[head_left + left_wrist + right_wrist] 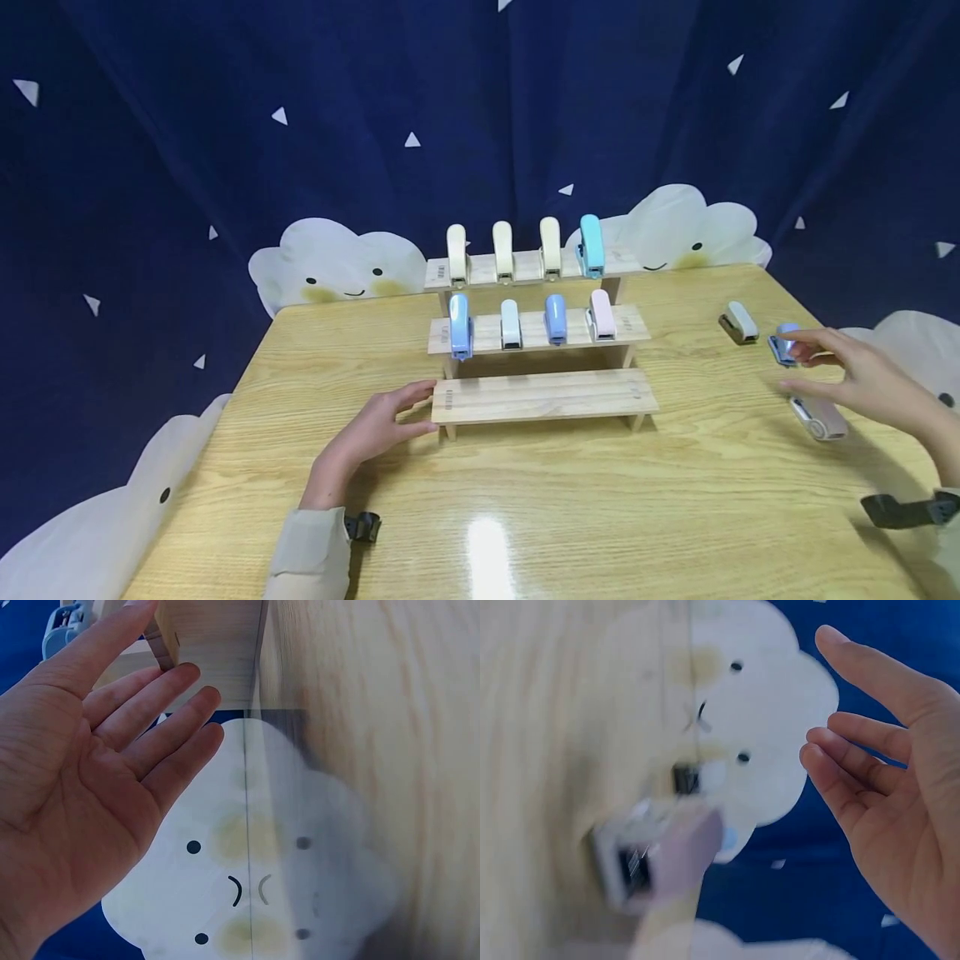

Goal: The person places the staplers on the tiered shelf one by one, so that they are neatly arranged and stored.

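My left hand (384,423) touches the left end of the bottom shelf of a three-step wooden rack (543,398), fingers behind and thumb in front; in the left wrist view its fingers (180,701) look fairly straight. Over the table's right side hovers my right hand (855,375), fingers loosely bent and nothing held. Near it lie a blue stapler (786,343), partly behind the fingertips, and a pale pink stapler (821,418), blurred in the right wrist view. Farther off is a white-and-dark stapler (738,322).
Several staplers stand on the rack: cream ones (503,250) and a turquoise one (592,246) on top; blue (460,325), white (511,323) and pink (602,315) ones on the middle step. A dark blue curtain (480,100) with clouds borders the wooden table (420,517).
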Available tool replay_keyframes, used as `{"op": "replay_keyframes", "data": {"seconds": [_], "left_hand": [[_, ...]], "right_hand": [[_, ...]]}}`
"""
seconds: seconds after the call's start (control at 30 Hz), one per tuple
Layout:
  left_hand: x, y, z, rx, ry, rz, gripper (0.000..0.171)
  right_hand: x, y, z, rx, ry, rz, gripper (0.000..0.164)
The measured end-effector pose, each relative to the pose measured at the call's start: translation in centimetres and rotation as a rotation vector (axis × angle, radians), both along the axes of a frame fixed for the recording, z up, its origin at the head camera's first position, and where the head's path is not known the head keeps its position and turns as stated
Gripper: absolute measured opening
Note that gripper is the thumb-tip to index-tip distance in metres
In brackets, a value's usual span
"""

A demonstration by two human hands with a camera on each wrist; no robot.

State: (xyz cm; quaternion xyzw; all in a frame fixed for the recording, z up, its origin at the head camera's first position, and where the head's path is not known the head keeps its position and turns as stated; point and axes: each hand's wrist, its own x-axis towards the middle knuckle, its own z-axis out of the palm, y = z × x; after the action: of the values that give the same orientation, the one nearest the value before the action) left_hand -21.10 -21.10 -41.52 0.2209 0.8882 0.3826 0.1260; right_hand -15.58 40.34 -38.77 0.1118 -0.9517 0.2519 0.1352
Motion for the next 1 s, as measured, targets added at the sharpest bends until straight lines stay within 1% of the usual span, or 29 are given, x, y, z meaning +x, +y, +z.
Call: {"op": "replay_keyframes", "data": {"seconds": [0.17, 0.33, 0.5, 0.67, 0.73, 0.87, 1.0], "left_hand": [[0.0, -0.1, 0.0, 0.003, -0.002, -0.004, 0.073], [0.0, -0.1, -0.2, 0.005, -0.008, 0.001, 0.073], [-0.1, -0.1, -0.3, 0.003, -0.002, -0.001, 0.073], [-0.1, -0.1, -0.2, 0.000, -0.002, 0.001, 0.072], [-0.1, -0.1, -0.2, 0.001, -0.002, 0.000, 0.072], [-0.2, -0.1, -0.1, 0.003, -0.001, -0.002, 0.071], [-0.2, -0.1, -0.1, 0.002, 0.004, -0.006, 0.070]], "right_hand": [[0.7, 2.2, -1.5, -0.018, 0.040, 0.010, 0.063], [1.0, 3.7, -2.7, -0.014, 0.031, 0.002, 0.061], [1.4, 4.5, -3.9, -0.002, 0.040, 0.017, 0.057], [2.0, 4.7, -4.8, 0.047, 0.049, 0.019, 0.050], [2.2, 4.7, -5.0, 0.045, 0.043, 0.015, 0.052], [2.4, 4.7, -5.3, 0.011, 0.007, 0.002, 0.062], [2.7, 4.8, -5.6, 0.031, -0.012, -0.024, 0.070]]}}
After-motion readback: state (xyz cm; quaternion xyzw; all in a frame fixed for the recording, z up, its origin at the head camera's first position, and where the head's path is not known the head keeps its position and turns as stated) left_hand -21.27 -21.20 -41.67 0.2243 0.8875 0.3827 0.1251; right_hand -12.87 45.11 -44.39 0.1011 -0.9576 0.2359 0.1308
